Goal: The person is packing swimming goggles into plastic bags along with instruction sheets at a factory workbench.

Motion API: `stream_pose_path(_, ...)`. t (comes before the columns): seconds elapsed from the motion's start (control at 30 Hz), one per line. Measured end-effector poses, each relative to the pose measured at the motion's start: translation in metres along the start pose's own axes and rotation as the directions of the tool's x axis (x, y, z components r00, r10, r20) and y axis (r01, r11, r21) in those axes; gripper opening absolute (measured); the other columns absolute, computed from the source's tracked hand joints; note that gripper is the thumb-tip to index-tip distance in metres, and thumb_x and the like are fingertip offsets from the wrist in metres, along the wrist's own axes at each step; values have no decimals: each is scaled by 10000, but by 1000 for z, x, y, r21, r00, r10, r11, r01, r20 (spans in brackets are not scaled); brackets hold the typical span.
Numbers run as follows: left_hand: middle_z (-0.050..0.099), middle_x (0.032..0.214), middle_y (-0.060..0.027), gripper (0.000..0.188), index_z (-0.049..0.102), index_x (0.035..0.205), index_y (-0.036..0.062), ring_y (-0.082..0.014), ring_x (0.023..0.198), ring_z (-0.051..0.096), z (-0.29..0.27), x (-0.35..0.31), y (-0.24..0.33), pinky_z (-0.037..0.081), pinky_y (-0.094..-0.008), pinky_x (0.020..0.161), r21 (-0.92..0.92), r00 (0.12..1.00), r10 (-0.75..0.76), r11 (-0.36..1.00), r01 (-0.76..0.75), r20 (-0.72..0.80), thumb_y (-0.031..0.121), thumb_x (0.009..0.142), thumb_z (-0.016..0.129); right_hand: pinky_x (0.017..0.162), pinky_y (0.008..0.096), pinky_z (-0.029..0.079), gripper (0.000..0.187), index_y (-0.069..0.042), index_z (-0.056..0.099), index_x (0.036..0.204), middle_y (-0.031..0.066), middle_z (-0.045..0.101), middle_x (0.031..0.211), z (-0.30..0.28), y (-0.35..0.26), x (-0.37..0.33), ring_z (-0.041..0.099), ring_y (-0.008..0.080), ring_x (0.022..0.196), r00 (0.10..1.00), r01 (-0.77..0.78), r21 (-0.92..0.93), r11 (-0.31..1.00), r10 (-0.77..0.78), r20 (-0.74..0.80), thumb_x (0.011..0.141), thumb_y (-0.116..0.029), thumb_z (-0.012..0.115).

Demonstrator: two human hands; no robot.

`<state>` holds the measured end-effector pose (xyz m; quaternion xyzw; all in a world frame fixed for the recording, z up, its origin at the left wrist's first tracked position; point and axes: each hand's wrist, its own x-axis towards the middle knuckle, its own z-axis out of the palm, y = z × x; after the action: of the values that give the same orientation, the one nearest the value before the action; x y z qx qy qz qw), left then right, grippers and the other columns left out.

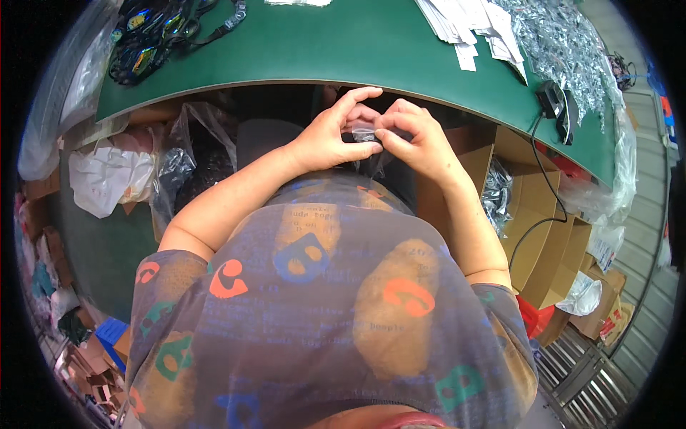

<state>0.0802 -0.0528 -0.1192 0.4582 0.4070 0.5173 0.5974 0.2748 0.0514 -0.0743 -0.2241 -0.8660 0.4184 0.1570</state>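
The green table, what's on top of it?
On the green table are a dark, shiny tangle, white papers, a heap of clear plastic and a black gadget. The papers and heap cover whatever is beneath them, so I can't see that.

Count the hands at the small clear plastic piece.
2: the left hand on the left of the small clear plastic piece and the right hand on its right; no others visible.

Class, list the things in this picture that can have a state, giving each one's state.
Left hand: closed on clear plastic
Right hand: pinching the same plastic
Clear plastic: held between both hands
Cardboard box: open
Paper slips: loosely piled
Clear packets: heaped
White bag: crumpled
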Motion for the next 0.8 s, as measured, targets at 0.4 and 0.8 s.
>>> stream_pose_path(0.4, 650, 1202, -112, 825, 326, 1542, 89, -174, 1089, 637, 3, 4, 0, 525, -340, 975, 49, 1000, 11, 999, -11, -9, 1, 831, 735, 819, 367, 440, 141, -82, 721, 918, 33, 620, 826, -1, -8, 12, 617, 220, 800, 999, 8, -99, 995, -4, 41, 843, -202, 720)
stream_pose_path(0.8, 650, 1211, -120, 915, 318, 1548, 106, -202, 1132, 636, 11, -2, -3, 517, -364, 1017, 161, 997, 80, 984, -81, 17, -30, 766, 774, 800, 391, 466, 176, -59, 687, 750, 94, 653, 676, -4, -34, 22, 626, 292, 648, 977, -37, -248, 968, 87, 196, 778, -231, 669)
